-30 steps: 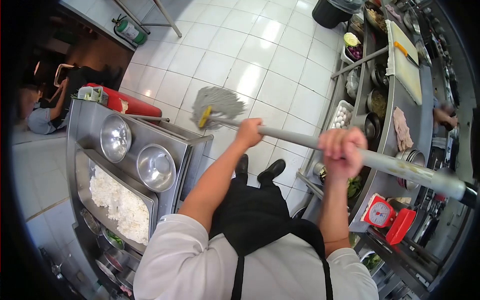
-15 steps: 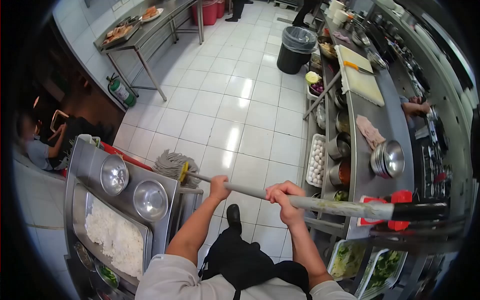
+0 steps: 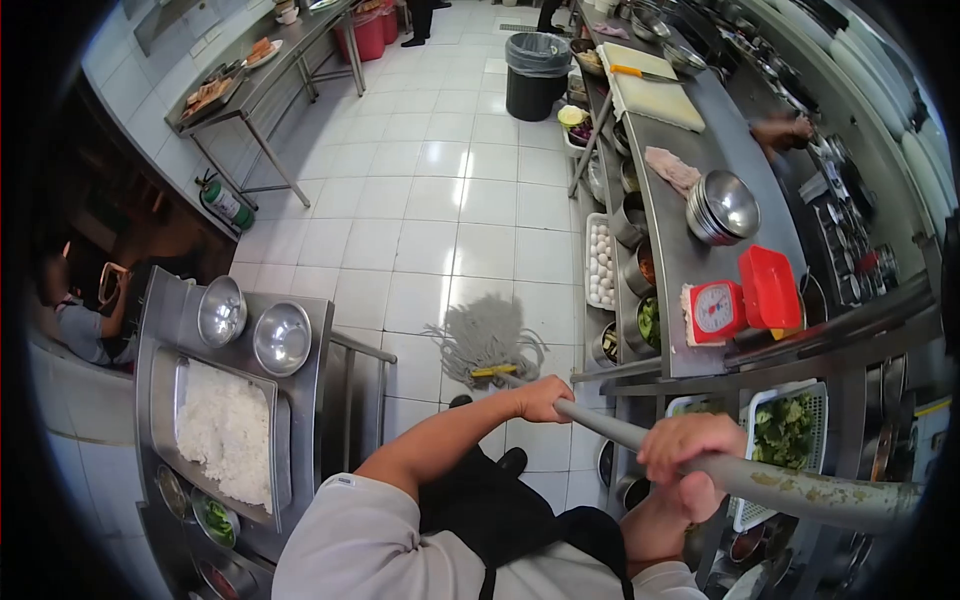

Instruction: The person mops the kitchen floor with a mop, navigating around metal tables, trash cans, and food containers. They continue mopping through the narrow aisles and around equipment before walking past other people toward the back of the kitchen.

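Note:
A mop [image 3: 480, 330] with grey strands and a yellow clamp rests on the white tiles in front of my feet. Its grey handle [image 3: 800, 488] slants back toward the lower right, its paint worn near that end. My left hand [image 3: 543, 399] is wrapped round the lower part of the handle, close above the clamp. Higher up, my right hand [image 3: 690, 455] grips the same handle with curled fingers. The handle's far end runs out of view at the right edge.
A steel counter on the left holds two bowls [image 3: 282, 339] and a rice tray [image 3: 228, 435]. To the right, a counter [image 3: 715, 165] carries stacked bowls [image 3: 722, 208] and a red scale [image 3: 715, 309]. A bin [image 3: 537, 75] stands farther ahead. A person [image 3: 90, 310] is at the left.
The mop head has swung from beside the left counter rightward to the middle of the floor. Both hands have moved right with the handle, which now points more toward me.

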`<state>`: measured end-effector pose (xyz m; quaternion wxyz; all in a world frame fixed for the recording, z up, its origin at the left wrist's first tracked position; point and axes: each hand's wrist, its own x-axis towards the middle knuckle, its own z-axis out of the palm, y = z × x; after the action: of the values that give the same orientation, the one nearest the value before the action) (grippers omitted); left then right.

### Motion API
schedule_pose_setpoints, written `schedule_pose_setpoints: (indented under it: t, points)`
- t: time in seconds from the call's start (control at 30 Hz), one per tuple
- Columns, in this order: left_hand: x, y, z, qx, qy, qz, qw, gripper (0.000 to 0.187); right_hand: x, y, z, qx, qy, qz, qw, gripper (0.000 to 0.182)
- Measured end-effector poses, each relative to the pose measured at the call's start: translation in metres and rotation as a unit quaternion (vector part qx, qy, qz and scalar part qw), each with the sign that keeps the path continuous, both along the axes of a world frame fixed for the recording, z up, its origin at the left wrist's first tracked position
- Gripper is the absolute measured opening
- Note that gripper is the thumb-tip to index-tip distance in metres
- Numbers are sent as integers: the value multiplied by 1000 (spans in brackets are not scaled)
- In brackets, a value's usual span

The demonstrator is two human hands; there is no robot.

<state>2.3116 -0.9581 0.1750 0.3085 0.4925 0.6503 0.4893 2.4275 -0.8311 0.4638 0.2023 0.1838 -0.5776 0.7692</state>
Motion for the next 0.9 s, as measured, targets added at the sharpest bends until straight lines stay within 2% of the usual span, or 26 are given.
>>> schedule_pose_setpoints:
  t: [0.13, 0.27, 0.33, 0.43, 0.5, 0.57, 0.63, 0.7, 0.77, 0.87, 0.9]
  points:
    - [-13, 25, -18, 34, 67, -75, 994, 18, 11, -23, -15, -50, 18, -268, 962, 31]
    - [-45, 39, -36, 31, 142, -85, 986, 17, 3, -29, -38, -30, 56, -316, 947, 28]
    - [-71, 40, -47, 42, 145, -66, 986, 17, -14, -29, -53, -4, 79, -303, 950, 26]
    - [-119, 43, -75, -3, 205, -20, 979, 18, -45, -32, -89, 25, 98, -304, 947, 28]
    - [-154, 39, -96, -35, 214, 21, 976, 15, -71, -34, -132, 100, 150, -327, 928, 21]
    - [-185, 36, -101, -170, 277, 58, 944, 15, -87, -37, -168, 157, 96, -298, 937, 17]
    - [-211, 23, -115, -167, 248, 114, 947, 29, -102, -62, -218, 107, -39, -342, 933, 13]
    - [-213, 14, -124, -162, 230, 159, 946, 43, -128, -65, -251, 241, -46, -380, 892, 6]
    - [-209, 0, -118, -157, 233, 204, 938, 54, -143, -67, -258, 241, -97, -332, 907, 8]
    - [-203, -9, -97, -208, 188, 232, 931, 57, -150, -75, -261, 239, -117, -299, 916, 9]
    - [-198, -11, -99, -189, 192, 237, 933, 55, -146, -78, -258, 229, -128, -296, 918, 9]
